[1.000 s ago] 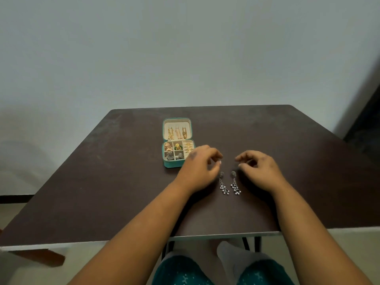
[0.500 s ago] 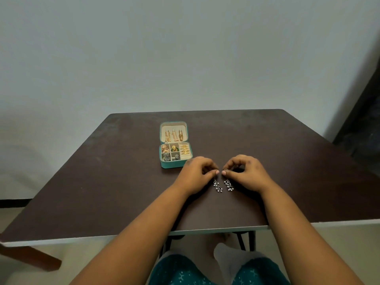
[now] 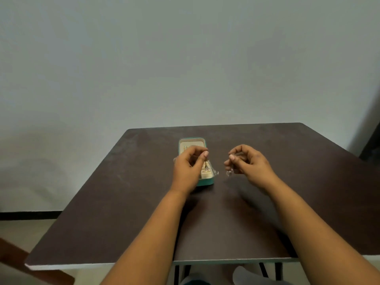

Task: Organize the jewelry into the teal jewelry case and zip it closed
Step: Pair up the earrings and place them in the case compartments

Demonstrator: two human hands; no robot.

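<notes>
Our left hand's fingers (image 3: 205, 154) are pinched together on one drop earring (image 3: 207, 165), which dangles over the open teal jewelry case (image 3: 206, 182), likely so it can be lowered into a compartment. Our right hand's fingers (image 3: 232, 157) pinch the second earring (image 3: 229, 171), held just right of the case and clear of the counter (image 3: 123, 202), we judge to keep the pair from tangling. The left hand (image 3: 188, 171) hides most of the case's compartments; its lid (image 3: 192, 141) lies open on the far side, unzipped.
</notes>
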